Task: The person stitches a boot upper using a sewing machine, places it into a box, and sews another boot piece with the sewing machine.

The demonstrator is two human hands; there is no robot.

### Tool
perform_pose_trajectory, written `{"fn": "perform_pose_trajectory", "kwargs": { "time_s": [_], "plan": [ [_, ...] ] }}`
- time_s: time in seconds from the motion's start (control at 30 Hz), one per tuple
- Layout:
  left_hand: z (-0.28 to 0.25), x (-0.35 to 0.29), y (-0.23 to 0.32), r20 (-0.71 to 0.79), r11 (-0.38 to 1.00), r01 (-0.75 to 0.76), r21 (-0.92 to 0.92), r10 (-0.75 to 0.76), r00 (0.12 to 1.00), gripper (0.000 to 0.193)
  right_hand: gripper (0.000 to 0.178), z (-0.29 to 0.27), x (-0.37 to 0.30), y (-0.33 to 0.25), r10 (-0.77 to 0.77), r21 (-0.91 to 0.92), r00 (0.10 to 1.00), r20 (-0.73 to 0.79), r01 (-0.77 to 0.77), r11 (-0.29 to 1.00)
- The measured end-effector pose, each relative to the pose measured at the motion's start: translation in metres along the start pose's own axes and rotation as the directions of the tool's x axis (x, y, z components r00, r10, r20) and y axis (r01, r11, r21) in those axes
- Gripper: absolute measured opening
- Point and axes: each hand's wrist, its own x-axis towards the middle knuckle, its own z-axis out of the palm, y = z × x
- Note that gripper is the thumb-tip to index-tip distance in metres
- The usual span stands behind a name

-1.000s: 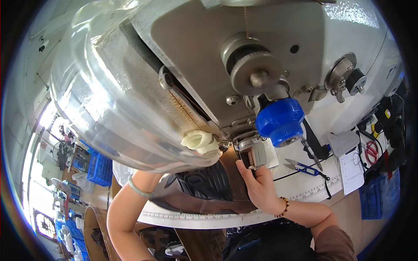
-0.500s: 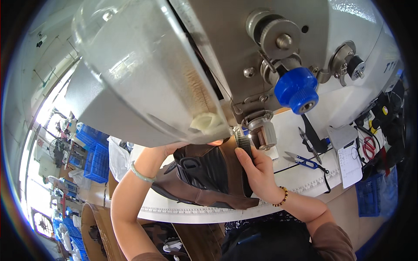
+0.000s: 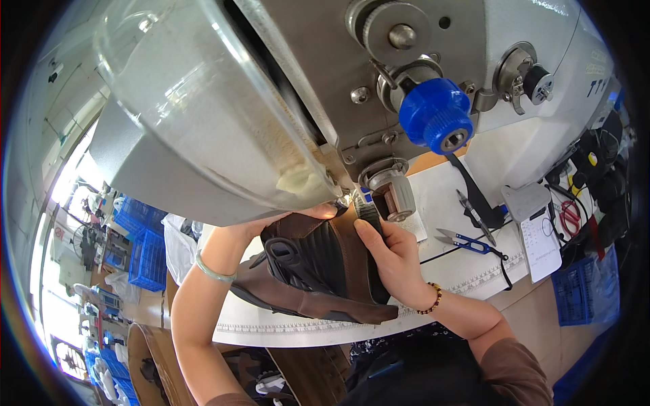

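Observation:
A brown and black shoe upper [image 3: 318,260] with black loops lies under the head of a large sewing machine [image 3: 196,155], its top edge at the stitching point. My left hand [image 3: 305,213] grips the upper's edge from the far left; the machine's clear cover partly hides its fingers. On the right side, my right hand [image 3: 396,260] pinches the same edge, thumb on top and the other fingers behind it. Just right of the stitching point hangs a metal roller part [image 3: 399,196], below a blue knob [image 3: 435,115].
Blue-handled scissors [image 3: 467,243], a pen-like tool [image 3: 477,218] and a black strip [image 3: 477,196] lie right on the white table [image 3: 447,281]. A white notepad [image 3: 542,247] is farther right. Blue crates [image 3: 150,260] stand left; an open cardboard container [image 3: 159,358] is lower left.
The machine head appears higher and farther left in the view. The upper and both hands have shifted slightly left, and more of the left hand's fingertips shows near the stitching point.

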Motion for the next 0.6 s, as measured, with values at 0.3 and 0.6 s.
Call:
{"fn": "perform_pose_trajectory", "kwargs": {
  "time_s": [0.3,0.6],
  "plan": [
    [-0.012,0.006,-0.013,-0.019,0.997,0.040,0.066,-0.039,0.999,0.038,0.030,-0.008,0.001,0.001,-0.008,-0.161,1.000,0.024,0.011,0.987],
    [-0.026,-0.034,-0.037,-0.266,0.944,0.284,0.165,-0.235,0.935,0.025,0.015,-0.017,-0.006,-0.012,0.157,0.008,0.982,0.104,-0.159,0.987]
  ]
}}
